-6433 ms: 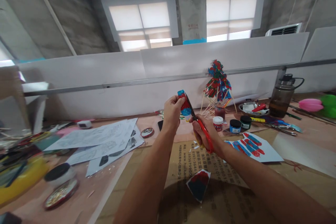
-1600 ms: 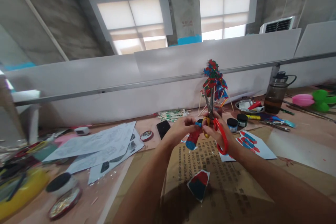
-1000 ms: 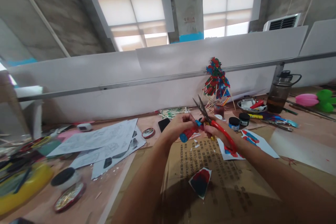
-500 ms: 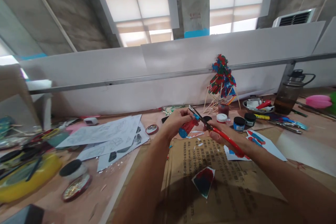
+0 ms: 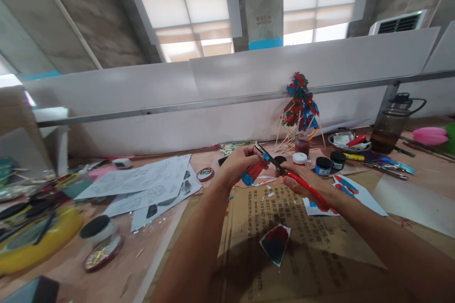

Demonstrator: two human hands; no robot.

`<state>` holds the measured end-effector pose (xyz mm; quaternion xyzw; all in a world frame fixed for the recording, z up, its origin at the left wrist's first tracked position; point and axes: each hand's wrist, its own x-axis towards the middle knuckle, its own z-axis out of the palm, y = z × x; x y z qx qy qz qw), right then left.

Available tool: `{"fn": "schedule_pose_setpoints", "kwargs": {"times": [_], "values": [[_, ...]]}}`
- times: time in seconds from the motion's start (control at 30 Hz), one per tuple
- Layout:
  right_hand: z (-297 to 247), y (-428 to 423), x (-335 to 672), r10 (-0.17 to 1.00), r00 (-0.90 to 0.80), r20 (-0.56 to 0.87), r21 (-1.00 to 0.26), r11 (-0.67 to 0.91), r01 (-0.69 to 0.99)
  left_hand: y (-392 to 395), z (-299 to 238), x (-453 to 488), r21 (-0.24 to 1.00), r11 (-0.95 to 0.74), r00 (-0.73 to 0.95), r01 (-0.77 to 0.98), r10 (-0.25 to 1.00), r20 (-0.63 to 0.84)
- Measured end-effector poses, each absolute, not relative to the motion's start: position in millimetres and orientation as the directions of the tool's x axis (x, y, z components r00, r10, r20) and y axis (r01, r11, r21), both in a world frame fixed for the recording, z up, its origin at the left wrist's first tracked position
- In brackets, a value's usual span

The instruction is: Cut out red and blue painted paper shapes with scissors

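Observation:
My left hand (image 5: pixel 239 163) is closed on a red and blue painted paper cutout (image 5: pixel 254 171), its fingers pinching the upper part. In my right hand (image 5: pixel 300 177) is a pair of scissors (image 5: pixel 305 185) with red handles. Its dark blades point up and left, right beside the cutout's upper edge. Whether they touch the paper is hard to make out. Below, a dark painted paper piece with a red top (image 5: pixel 276 245) lies on the cardboard (image 5: pixel 245 241), with small white scraps (image 5: pixel 270 194) nearer the hands. A painted sheet (image 5: pixel 359 196) rests beside my right wrist.
Paint jars (image 5: pixel 323 166) and a metal bowl of tools (image 5: pixel 350 142) stand behind my right hand. Red, blue and green figures on sticks (image 5: pixel 300 99) rise at the back. Sketch sheets (image 5: pixel 142 182) and a dish of beads (image 5: pixel 103 252) lie left. A water bottle (image 5: pixel 391 123) stands right.
Hands, scissors and cutout hold almost the same position. The whole view has shifted very slightly.

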<state>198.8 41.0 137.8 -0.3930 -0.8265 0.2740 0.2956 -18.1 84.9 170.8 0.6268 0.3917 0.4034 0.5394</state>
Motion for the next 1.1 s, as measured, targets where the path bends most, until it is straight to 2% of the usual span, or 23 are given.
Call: {"fn": "schedule_pose_setpoints", "kwargs": {"times": [0.37, 1.1], "values": [[140.7, 38.4, 198.1, 0.83, -0.505, 0.236, -0.679, 0.512, 0.525, 85.6, 170.8, -18.7, 0.991, -0.125, 0.383, 0.053, 0.919, 0.095], [134.2, 43.6, 198.7, 0.807, -0.536, 0.25, -0.731, 0.52, 0.443, 84.9, 171.0, -19.4, 0.987, -0.125, 0.366, 0.103, 0.927, 0.08]]}}
